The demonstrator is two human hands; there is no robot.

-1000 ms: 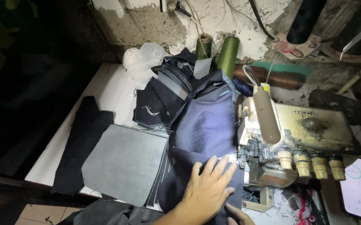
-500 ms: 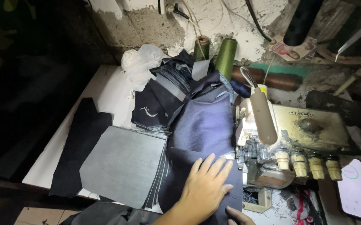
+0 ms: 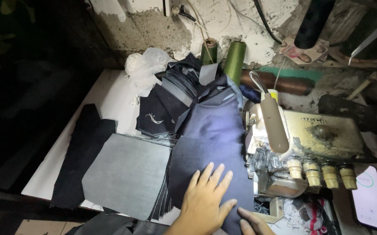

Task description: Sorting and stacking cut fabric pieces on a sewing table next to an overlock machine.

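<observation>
Head view: left hand (image 3: 206,200), fingers spread flat on navy fabric panel (image 3: 216,139); panel's long axis runs away from hand, beside overlock machine (image 3: 301,148); right hand (image 3: 253,223) only partly visible, fingers' state unclear; grey panel (image 3: 125,174) left on counter (image 3: 110,95).

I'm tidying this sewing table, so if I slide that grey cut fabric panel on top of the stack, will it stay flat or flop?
The grey panel is probably floppy if lifted: it is thin cloth lying flat on a stack of cut pieces. Pushed, it would likely slide or wrinkle rather than move as one piece, since nothing pins it; the left hand presses the dark blue fabric beside it.
</observation>
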